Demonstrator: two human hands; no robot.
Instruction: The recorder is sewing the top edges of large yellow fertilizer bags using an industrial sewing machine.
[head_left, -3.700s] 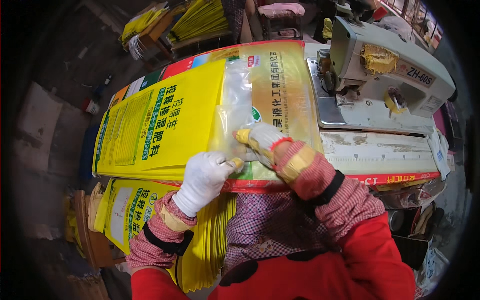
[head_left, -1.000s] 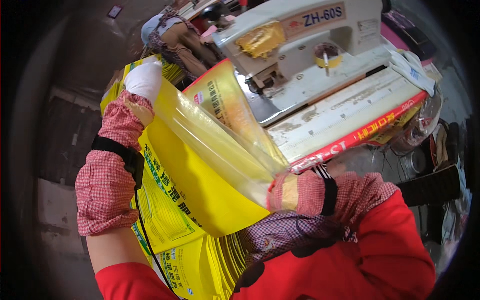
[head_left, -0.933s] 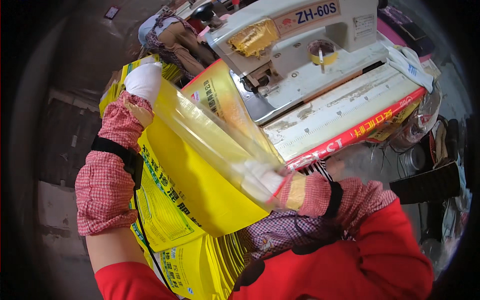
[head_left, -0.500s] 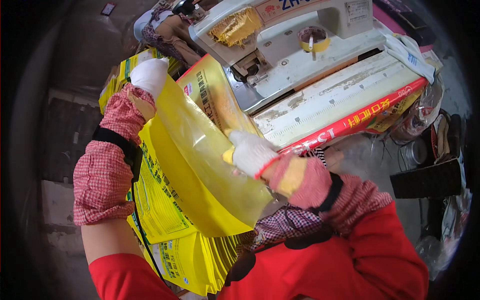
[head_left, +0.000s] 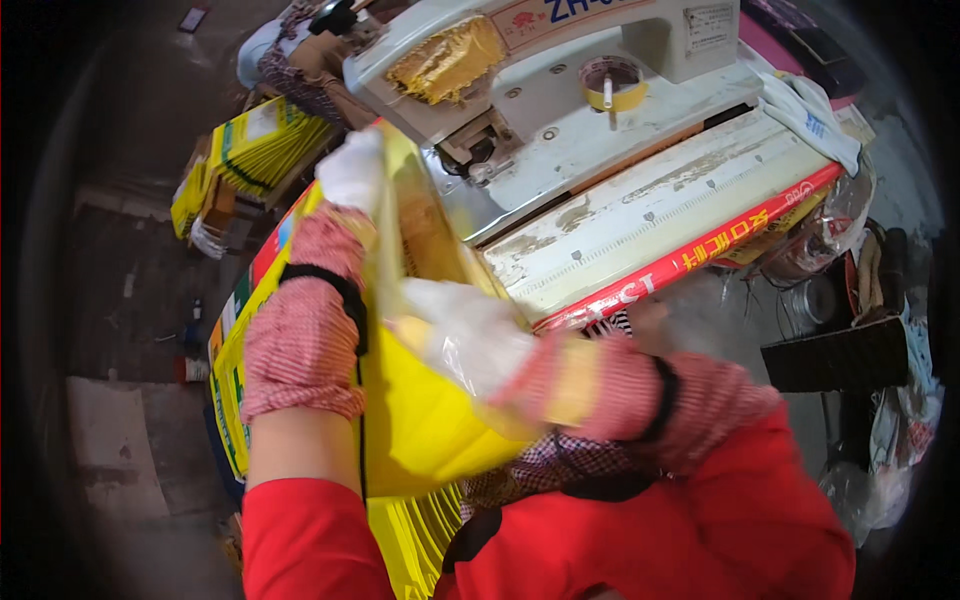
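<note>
Gripping the top edge of the yellow printed woven-plastic sack (head_left: 430, 440), the white-gloved left hand (head_left: 352, 172) is closed on it, holding it upright beside the grey industrial sewing machine (head_left: 560, 110). The white-gloved right hand (head_left: 470, 335), blurred, lies against the sack's clear plastic liner (head_left: 415, 230); whether it pinches the film cannot be told. Judged light, limp and slippery: the liner can slide within the sack, so take both layers together at the mouth edge. More yellow sacks (head_left: 410, 530) lie below.

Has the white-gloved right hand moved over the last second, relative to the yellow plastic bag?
Yes. The right hand has slid from the lower edge of the yellow bag up its clear liner toward the left hand.
</note>
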